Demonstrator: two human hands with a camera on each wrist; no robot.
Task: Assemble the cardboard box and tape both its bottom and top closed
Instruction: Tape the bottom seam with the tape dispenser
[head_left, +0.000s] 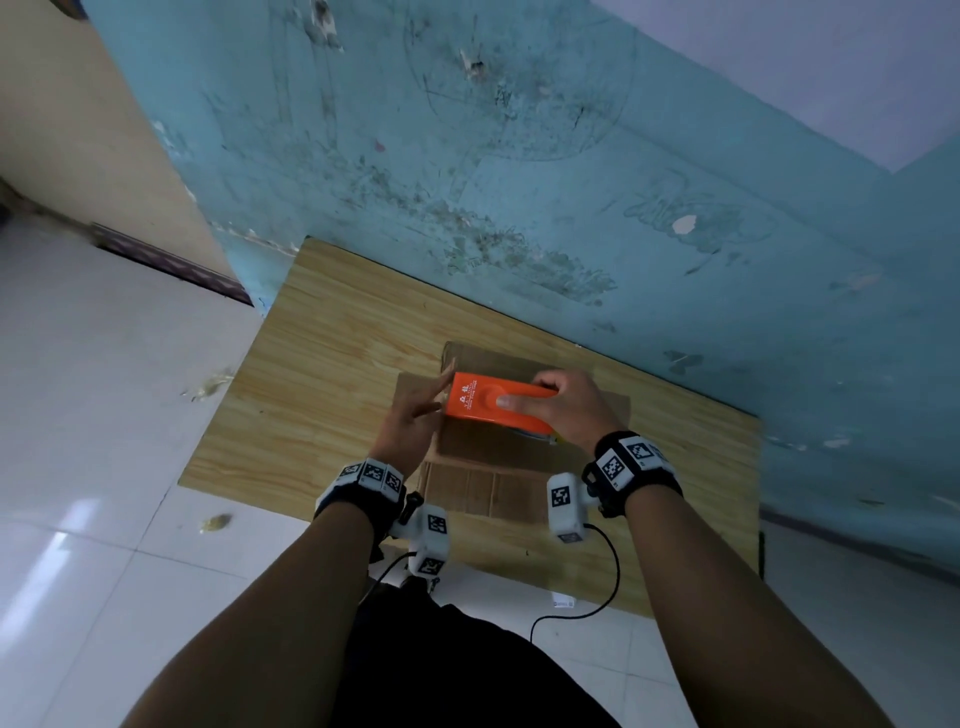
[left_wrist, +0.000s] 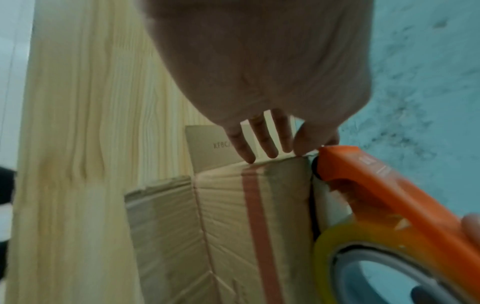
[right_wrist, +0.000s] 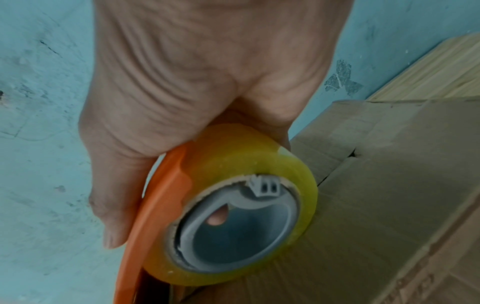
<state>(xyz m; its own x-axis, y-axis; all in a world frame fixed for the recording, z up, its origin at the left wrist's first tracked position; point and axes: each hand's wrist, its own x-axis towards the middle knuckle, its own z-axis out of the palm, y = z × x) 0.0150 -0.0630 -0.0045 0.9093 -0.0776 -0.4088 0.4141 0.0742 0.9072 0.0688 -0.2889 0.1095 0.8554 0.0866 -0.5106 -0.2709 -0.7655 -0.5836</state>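
Both hands worked at the cardboard box (head_left: 483, 452) in mid-frame; the right hand (head_left: 571, 405) gripped the orange tape dispenser (head_left: 496, 402) on top. The left hand (head_left: 410, 431), fingers (left_wrist: 262, 139) straight and slightly spread, touched the box's left edge.

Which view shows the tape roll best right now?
The right wrist view: the yellowish tape roll fills the frame, its grey core and near face plain, mounted in the orange dispenser that the right hand grips. The left wrist view catches only part of the roll at its lower right corner. The head view hides it under the dispenser.
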